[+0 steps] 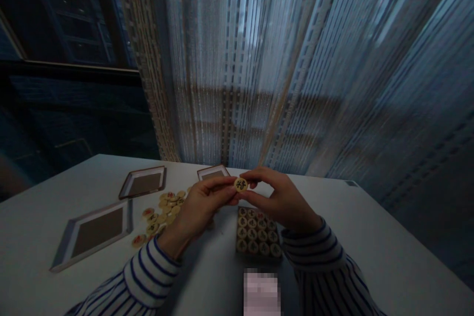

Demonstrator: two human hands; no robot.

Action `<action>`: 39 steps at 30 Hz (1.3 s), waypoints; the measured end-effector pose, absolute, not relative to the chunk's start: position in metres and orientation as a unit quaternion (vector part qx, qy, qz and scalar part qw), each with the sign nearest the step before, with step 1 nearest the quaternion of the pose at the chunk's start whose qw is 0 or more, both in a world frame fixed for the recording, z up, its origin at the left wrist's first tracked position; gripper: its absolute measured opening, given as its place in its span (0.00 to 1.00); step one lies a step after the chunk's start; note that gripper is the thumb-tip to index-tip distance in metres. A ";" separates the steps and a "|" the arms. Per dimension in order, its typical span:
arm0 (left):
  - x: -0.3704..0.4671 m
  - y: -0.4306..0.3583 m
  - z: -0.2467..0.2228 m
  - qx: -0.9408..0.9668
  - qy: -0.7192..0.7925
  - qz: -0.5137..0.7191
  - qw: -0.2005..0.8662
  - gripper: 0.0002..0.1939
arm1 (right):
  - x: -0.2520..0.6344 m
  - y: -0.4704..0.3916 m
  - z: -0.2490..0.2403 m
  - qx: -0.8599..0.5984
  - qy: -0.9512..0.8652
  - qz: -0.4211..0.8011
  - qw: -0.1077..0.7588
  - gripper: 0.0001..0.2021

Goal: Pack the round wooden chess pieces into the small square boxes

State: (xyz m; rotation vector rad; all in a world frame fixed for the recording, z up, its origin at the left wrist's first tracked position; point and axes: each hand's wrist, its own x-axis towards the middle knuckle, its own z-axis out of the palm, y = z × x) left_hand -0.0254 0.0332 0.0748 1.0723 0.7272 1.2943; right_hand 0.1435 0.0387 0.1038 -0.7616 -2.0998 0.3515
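A round wooden Chinese chess piece (241,184) with a black character faces me, held up above the table between both hands. My left hand (203,197) pinches its left edge between thumb and fingers. From the other side, my right hand (276,197) grips its right edge with thumb and forefinger. Below the right hand sits a square box (259,256) filled with rows of similar pieces, mostly black-marked, at least one red. Loose chess pieces (162,217) lie in a heap beyond and left of my left forearm, which partly hides them.
On the white table (370,247), an open shallow tray (128,217) lies at the left, with a smaller tray (163,177) behind it. Another tray (207,172) is partly behind my left hand. A string curtain (252,84) hangs past the far edge. A pixelated patch covers the bottom centre.
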 end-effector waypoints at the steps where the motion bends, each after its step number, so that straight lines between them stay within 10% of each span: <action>1: -0.023 0.032 0.076 0.459 0.318 0.563 0.609 0.16 | 0.146 0.038 0.105 -0.305 -0.840 0.139 0.427 0.11; 39: 0.021 0.036 0.067 0.492 0.319 0.513 0.627 0.13 | 0.183 0.038 0.088 -0.370 -0.792 0.209 0.438 0.05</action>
